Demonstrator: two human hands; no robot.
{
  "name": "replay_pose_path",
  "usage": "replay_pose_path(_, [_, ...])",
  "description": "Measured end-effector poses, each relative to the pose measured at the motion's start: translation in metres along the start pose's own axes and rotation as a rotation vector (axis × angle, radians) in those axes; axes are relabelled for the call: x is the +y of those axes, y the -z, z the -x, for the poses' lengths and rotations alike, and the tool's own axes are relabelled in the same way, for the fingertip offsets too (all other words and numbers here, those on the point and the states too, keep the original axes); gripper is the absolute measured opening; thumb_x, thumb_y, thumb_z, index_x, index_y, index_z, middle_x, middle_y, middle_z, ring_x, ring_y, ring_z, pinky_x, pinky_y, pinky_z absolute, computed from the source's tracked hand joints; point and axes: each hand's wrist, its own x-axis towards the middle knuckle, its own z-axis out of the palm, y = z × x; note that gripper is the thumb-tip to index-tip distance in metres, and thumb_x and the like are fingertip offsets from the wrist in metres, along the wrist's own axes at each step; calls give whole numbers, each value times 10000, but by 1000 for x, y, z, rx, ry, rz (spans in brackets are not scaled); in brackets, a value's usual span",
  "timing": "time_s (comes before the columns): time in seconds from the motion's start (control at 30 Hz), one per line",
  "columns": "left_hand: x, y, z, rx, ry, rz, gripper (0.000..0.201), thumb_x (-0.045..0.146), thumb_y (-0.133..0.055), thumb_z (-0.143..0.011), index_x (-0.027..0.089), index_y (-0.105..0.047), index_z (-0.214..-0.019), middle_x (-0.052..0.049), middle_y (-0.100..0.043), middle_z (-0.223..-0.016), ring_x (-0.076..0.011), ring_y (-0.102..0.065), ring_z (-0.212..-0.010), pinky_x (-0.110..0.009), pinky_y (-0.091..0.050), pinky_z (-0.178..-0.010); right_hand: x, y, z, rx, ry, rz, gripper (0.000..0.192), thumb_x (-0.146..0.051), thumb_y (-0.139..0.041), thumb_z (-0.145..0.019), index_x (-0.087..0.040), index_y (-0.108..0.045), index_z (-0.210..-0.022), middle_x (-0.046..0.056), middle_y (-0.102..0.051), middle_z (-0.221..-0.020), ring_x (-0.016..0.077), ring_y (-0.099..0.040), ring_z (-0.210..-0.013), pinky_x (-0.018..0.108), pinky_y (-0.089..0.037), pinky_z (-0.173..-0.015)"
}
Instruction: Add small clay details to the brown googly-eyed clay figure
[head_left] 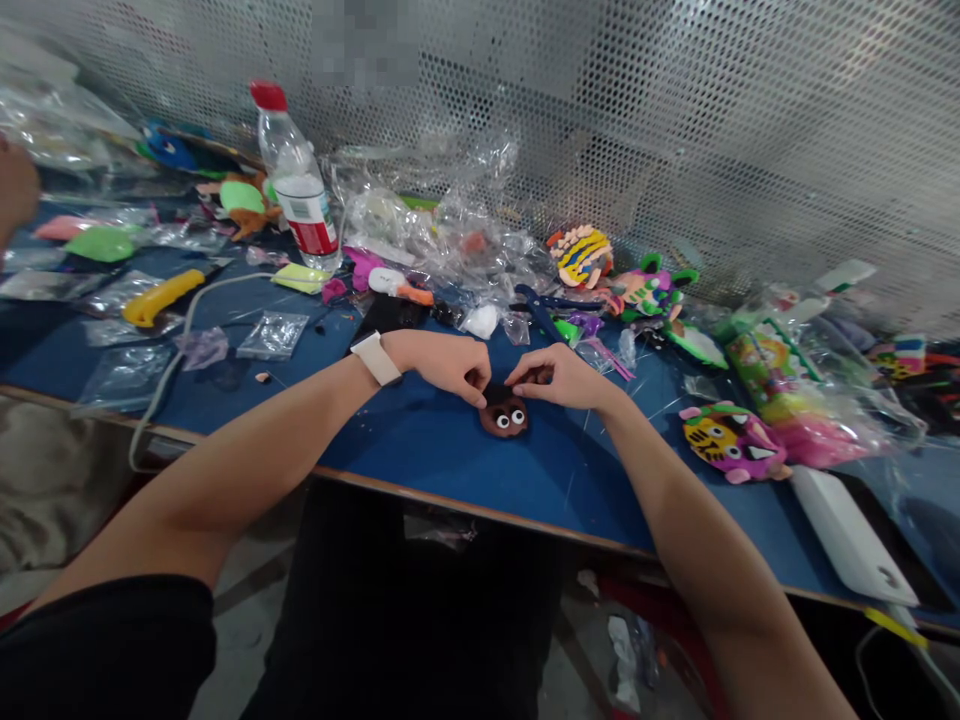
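On the blue table in front of me lies a small brown clay face [504,420] with two white bulging eyes. A black clay piece [500,392] runs along its top edge. From the left, my left hand [454,368], with a pale band on the wrist, pinches the black clay near the upper left of the face. My right hand [559,376] has its thumb and forefinger closed at the other end of the black piece. Fingertips hide part of where black meets brown.
Behind my hands lie dark-handled pliers [541,305] and crumpled clear plastic [457,225]. To the left are a red-capped bottle [304,200] and a yellow cutter [161,298]. Rightward sit a colourful clay face [731,442] and a white power bank [855,535]. Another person's hand [15,185] shows far left.
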Motion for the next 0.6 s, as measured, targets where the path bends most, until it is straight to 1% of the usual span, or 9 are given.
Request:
replay_pose_path(0.1, [2, 0, 1, -1, 3, -9, 269, 335, -700, -940, 157, -738, -742, -38, -723, -715, -130, -576, -616, -276, -394, -658, -1, 0, 1, -14, -23, 0, 218, -371, -790, -874, -168, -828, -944, 48, -769, -767, 140, -612, -578, 279, -464, -563])
replay_pose_path(0.17, [2, -2, 0, 11, -1, -11, 352, 381, -664, -973, 162, -714, -702, -40, -708, -690, -126, -547, -583, -287, -375, -634, -2, 0, 1, -14, -27, 0, 218, -371, -790, -876, -165, -818, -939, 46, -758, -762, 145, -619, -589, 279, -464, -566])
replay_pose_path(0.23, [2, -5, -3, 56, 3, -33, 450, 465, -626, -1001, 169, -687, -668, -44, -683, -655, -128, -508, -549, -305, -344, -611, -2, -1, 1, 1, -17, -11, 230, -374, -799, -874, -169, -816, -977, 47, -754, -811, 148, -629, -626, 278, -466, -577])
replay_pose_path(0.3, [3, -10, -6, 115, 22, -96, 506, 540, -617, -1001, 175, -669, -654, -51, -660, -634, -134, -479, -534, -324, -312, -600, -2, -3, 0, 13, 12, -23, 252, -381, -811, -870, -182, -821, -1024, 47, -741, -879, 141, -618, -645, 279, -462, -584])
replay_pose_path(0.37, [5, -14, -9, 149, 52, -175, 510, 568, -625, -991, 179, -668, -663, -57, -647, -634, -144, -463, -529, -337, -289, -595, -2, -3, -1, 12, 47, -21, 243, -383, -814, -871, -192, -831, -1019, 48, -721, -912, 136, -604, -654, 285, -461, -597])
replay_pose_path(0.47, [12, -18, -10, 140, 106, -254, 493, 565, -594, -1010, 183, -690, -714, -64, -654, -660, -152, -439, -515, -347, -270, -580, -2, -4, -2, -1, 78, -10, 202, -375, -812, -880, -196, -840, -970, 48, -703, -897, 140, -597, -673, 295, -464, -620])
replay_pose_path(0.53, [16, -18, -9, 146, 144, -284, 490, 575, -584, -1013, 183, -703, -744, -68, -667, -685, -152, -429, -508, -348, -266, -571, -2, -4, -2, 7, 81, -17, 196, -372, -813, -884, -203, -842, -980, 48, -704, -913, 135, -585, -667, 293, -460, -615])
replay_pose_path(0.6, [18, -17, -7, 162, 163, -298, 490, 574, -592, -1008, 185, -700, -729, -65, -668, -684, -151, -424, -507, -347, -268, -568, -2, -5, -1, 25, 82, -40, 203, -382, -825, -883, -210, -843, -990, 48, -708, -943, 128, -578, -659, 288, -453, -598])
